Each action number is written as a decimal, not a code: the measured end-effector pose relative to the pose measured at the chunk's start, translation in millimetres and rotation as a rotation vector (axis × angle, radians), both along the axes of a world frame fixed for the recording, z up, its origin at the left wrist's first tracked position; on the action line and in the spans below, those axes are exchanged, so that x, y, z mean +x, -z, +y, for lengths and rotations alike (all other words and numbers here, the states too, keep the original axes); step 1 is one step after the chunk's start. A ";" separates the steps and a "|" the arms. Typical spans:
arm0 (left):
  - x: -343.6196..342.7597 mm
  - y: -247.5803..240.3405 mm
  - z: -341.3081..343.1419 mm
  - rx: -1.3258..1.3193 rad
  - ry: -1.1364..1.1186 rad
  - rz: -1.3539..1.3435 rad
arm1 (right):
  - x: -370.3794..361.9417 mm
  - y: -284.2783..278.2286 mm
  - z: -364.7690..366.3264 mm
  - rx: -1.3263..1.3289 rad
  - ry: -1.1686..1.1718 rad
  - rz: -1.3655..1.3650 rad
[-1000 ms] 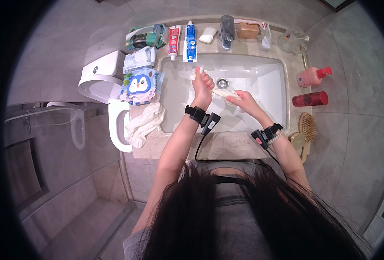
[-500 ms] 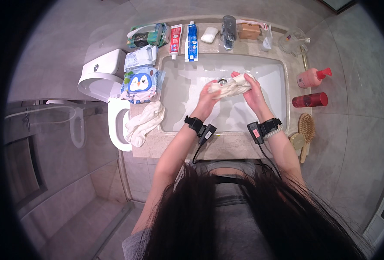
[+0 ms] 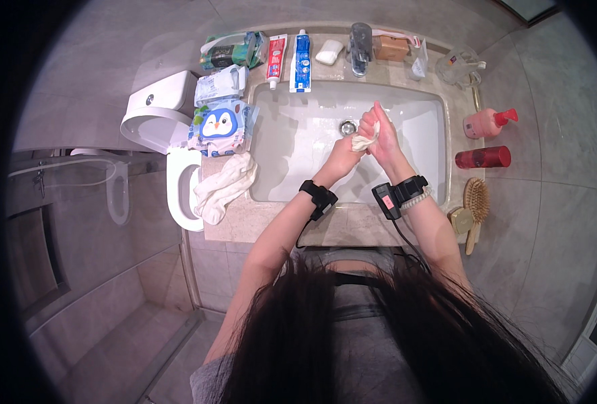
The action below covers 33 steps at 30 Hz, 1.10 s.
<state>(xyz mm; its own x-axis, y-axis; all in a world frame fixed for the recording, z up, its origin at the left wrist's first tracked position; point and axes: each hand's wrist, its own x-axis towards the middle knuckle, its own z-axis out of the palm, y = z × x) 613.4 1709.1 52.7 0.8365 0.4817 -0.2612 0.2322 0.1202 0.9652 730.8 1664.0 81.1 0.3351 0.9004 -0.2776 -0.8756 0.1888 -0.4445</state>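
Note:
Over the white sink [image 3: 278,182], my left hand [image 3: 343,159] and my right hand [image 3: 383,143] are closed round a bunched white cloth [image 3: 362,143]. It is squeezed small, and its twisted middle shows between the two fists; the rest is hidden in my fingers. Just beyond my left hand lies the metal drain [image 3: 347,127]. A second white cloth [image 3: 224,187], long and crumpled like a sock, rests on the counter at the left of the basin.
Wipes packs [image 3: 221,128] stand left of the sink, beside the toilet [image 3: 177,188]. Along the back edge are toothpaste tubes [image 3: 301,62], a white soap bar [image 3: 329,52] and a dark cup [image 3: 360,50]. A pink pump bottle [image 3: 481,124], a red bottle [image 3: 483,157] and a hairbrush [image 3: 476,202] line the right.
The cloth was stretched loosely between my open-fingered hands; now both hands are clenched on it. My left hand has come right and nearer, closing up against my right.

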 end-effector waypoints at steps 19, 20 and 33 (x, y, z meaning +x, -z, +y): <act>19.6 4.1 2.5 -0.132 -0.129 0.020 | -21.4 -19.3 -13.8 -0.277 -0.068 -0.731; 21.5 5.6 0.3 -0.098 -0.197 0.011 | -22.8 -18.6 -13.8 -0.336 -0.035 -0.703; 26.5 -3.5 -9.8 0.530 -0.077 0.262 | -17.1 -4.6 -2.7 -0.218 0.236 -0.381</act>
